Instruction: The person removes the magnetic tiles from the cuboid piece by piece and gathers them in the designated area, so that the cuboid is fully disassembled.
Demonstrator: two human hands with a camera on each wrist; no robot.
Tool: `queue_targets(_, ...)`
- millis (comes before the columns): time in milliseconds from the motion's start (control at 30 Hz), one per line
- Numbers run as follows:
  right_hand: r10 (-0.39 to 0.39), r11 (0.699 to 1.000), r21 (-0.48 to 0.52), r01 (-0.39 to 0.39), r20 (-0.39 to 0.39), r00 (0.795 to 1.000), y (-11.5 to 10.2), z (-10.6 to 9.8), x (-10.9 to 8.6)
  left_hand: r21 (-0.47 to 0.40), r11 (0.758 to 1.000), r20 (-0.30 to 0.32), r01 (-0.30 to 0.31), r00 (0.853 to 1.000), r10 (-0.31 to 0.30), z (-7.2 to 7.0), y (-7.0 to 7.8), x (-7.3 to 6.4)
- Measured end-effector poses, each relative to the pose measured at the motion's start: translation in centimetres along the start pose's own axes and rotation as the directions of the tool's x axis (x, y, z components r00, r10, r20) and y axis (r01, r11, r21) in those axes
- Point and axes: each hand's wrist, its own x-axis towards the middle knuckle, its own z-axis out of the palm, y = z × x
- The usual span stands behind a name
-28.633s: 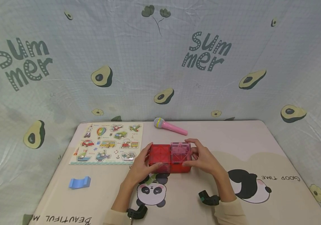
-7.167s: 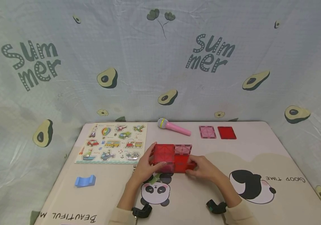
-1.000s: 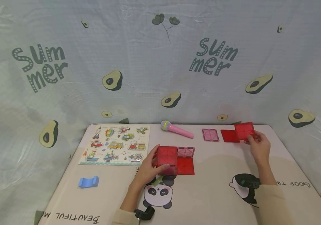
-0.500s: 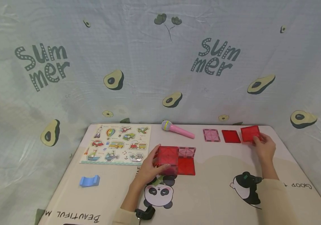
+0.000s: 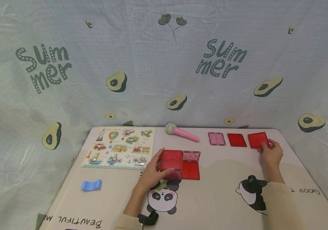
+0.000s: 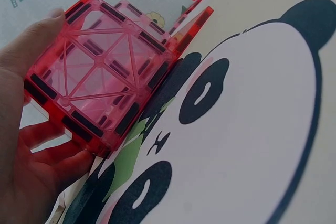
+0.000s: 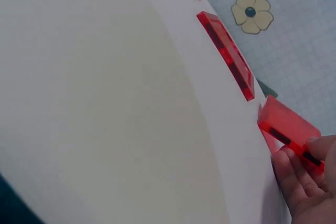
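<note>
Backdrop: pale grey-blue printed cloth [image 5: 141, 57], behind the cube.
Surface: cream table cover [image 5: 209, 198] with panda prints, under the cube.
Cube: translucent plastic cube [image 5: 171, 159], red top, pink near face, in the left hand.
Attached to cube: flat red square tile [image 5: 190, 170] along its right side; upright pink square tile [image 5: 191, 156] behind that.
Left hand [image 5: 153, 172]: forearm slanting inward; fingers curled round the cube's left side, thumb at its near side; grasping.
Right hand [image 5: 272, 152]: arm extended, well right of and farther back than the cube; thumb and fingers pinch a red translucent square tile [image 5: 257, 140], tilted.
Loose tiles: pink transparent square [image 5: 217, 139] and red translucent square [image 5: 237, 140], flat, right of and beyond the cube.
Microphone: pink toy microphone [image 5: 183, 132], beyond the cube.
Board: cream vehicle puzzle board [image 5: 119, 147], left of the cube.
Block: blue notched block [image 5: 91, 185], left of and nearer than the cube.
</note>
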Motion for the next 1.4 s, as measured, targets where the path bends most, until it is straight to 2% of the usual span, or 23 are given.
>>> queue_targets(133,0.021,1.0,-0.005,-0.021,-0.01,1.0,0.1,0.3,0.3,-0.003,1.0,0.002,0.0,1.0,0.0,0.0,0.0,0.0)
queue_targets(300,0.037,0.993,-0.111,-0.037,-0.002,0.999,0.4,0.7,0.6,-0.001,1.0,-0.001,0.001,1.0,-0.001,0.0,-0.1,0.1)
queue_targets(367,0.051,0.991,-0.125,-0.049,0.011,0.999,0.4,0.9,0.5,0.0,1.0,-0.002,0.004,1.0,-0.004,0.0,-0.1,0.1)
queue_targets(767,-0.027,0.969,-0.244,0.032,0.025,0.999,-0.1,1.5,-0.3,0.008,1.0,-0.007,0.001,1.0,-0.001,0.0,-0.2,0.1)
queue_targets(1267,-0.063,0.92,-0.385,0.07,0.031,0.998,-0.2,1.7,-0.1,0.024,1.0,-0.008,-0.006,1.0,0.007,0.1,-0.4,0.2)
queue_targets(1400,-0.066,0.917,-0.391,0.076,0.038,0.997,-0.3,1.7,-0.1,0.023,1.0,-0.008,-0.008,1.0,0.008,0.1,-0.5,0.2)
